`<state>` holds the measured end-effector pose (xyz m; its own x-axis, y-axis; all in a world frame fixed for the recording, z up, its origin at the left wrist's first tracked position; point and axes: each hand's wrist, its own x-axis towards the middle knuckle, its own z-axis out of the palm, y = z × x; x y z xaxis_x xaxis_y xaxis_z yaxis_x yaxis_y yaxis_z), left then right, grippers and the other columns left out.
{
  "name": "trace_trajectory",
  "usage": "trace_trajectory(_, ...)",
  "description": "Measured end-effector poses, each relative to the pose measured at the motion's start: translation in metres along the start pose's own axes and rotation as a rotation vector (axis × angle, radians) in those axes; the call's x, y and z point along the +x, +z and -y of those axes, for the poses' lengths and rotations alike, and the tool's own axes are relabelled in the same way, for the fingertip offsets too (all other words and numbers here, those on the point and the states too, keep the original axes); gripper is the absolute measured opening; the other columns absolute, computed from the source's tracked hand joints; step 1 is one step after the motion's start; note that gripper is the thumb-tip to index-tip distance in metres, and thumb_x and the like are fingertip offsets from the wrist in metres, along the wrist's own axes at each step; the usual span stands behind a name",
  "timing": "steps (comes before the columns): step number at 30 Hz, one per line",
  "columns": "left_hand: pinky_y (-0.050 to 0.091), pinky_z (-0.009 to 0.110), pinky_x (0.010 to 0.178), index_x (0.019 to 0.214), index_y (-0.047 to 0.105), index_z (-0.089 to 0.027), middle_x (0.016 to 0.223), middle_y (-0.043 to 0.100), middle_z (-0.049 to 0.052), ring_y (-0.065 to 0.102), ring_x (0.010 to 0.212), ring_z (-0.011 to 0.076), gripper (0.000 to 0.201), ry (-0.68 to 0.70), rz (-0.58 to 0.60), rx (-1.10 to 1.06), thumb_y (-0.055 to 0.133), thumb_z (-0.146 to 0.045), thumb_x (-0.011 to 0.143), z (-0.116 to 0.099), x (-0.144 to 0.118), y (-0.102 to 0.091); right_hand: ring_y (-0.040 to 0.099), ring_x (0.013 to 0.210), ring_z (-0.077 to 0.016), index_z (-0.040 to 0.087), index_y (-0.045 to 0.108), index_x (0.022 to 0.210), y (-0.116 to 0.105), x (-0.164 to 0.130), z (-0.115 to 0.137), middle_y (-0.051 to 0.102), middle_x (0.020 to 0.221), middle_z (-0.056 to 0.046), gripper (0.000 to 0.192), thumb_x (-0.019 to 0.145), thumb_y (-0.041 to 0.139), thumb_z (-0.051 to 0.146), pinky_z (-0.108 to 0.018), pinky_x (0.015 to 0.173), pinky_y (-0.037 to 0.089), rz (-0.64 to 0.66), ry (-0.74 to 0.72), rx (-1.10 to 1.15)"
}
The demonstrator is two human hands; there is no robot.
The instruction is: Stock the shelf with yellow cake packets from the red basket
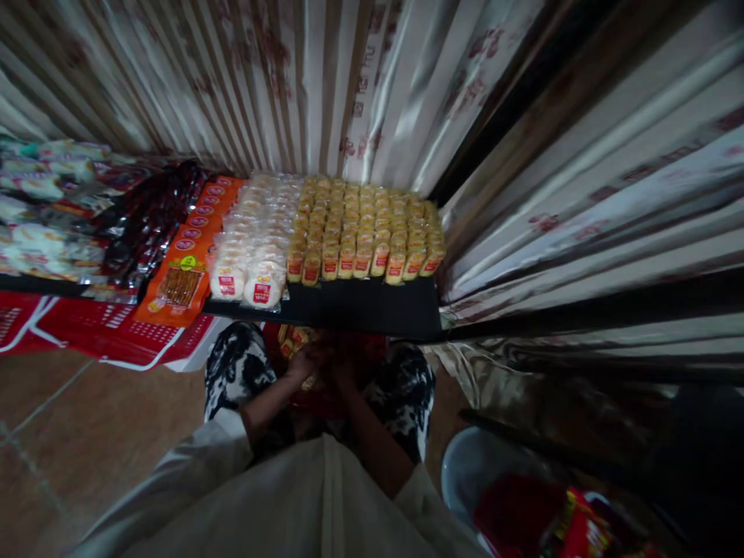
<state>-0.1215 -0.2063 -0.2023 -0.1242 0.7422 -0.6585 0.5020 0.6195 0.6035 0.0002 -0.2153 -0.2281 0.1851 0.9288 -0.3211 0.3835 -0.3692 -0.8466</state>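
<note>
Between the knees, in the shade below the shelf edge, a red basket holds small yellow-wrapped snack packs. Over it, my left hand has its fingers curled in; what they hold, if anything, is too dark to make out. My right hand is close beside it, its fingers lost in shadow. Above both hands, tight rows of matching yellow snack packs stand on a black shelf. Round white packaged crackers are lined up just left of those rows.
Further left on the shelf lie orange snack bags, dark wrapped packs and white-wrapped packs. Beneath is a red plastic basket. Curtains hang behind and to the right. A pale tub with red packages stands at lower right.
</note>
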Motion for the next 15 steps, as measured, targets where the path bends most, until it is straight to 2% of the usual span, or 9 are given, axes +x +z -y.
trace_trajectory(5,0.045,0.018,0.055,0.116,0.058,-0.016,0.092,0.068,0.004,0.061,0.066,0.0099,0.035,0.002,0.062,-0.256,0.05,-0.015,0.082,-0.013,-0.025,-0.019,0.066,0.088,-0.0228,0.018,0.068,0.097,-0.008,-0.006,0.015,0.072,0.09,-0.008,0.035,0.075,0.057,0.043,-0.037,0.08,0.051,0.066,0.163,0.304)
trace_trajectory(9,0.044,0.017,0.052,0.119,0.056,-0.019,0.086,0.066,0.001,0.059,0.062,0.0089,0.04,-0.001,0.062,-0.441,0.047,-0.013,0.081,-0.021,-0.041,-0.034,0.067,0.082,-0.0233,0.016,0.066,0.101,-0.016,-0.014,0.03,0.072,0.092,-0.009,0.041,0.07,0.061,0.042,-0.035,0.076,0.052,0.127,0.262,0.521)
trace_trajectory(11,0.044,0.017,0.053,0.12,0.054,-0.019,0.082,0.064,0.0,0.058,0.061,0.0083,0.043,0.016,0.053,-0.583,0.048,-0.013,0.078,-0.024,-0.047,-0.038,0.067,0.081,-0.023,0.015,0.065,0.101,-0.02,-0.02,0.037,0.071,0.092,-0.01,0.044,0.07,0.06,0.046,-0.034,0.073,0.052,0.118,0.219,0.546)
trace_trajectory(15,0.045,0.017,0.054,0.111,0.056,-0.017,0.079,0.061,-0.001,0.06,0.065,0.0093,0.041,0.103,0.041,-0.816,0.06,-0.015,0.07,-0.03,-0.058,-0.039,0.065,0.075,-0.0205,0.016,0.066,0.087,-0.029,-0.03,0.048,0.07,0.085,-0.008,0.037,0.077,0.051,0.049,-0.03,0.067,0.051,0.039,0.003,0.4)
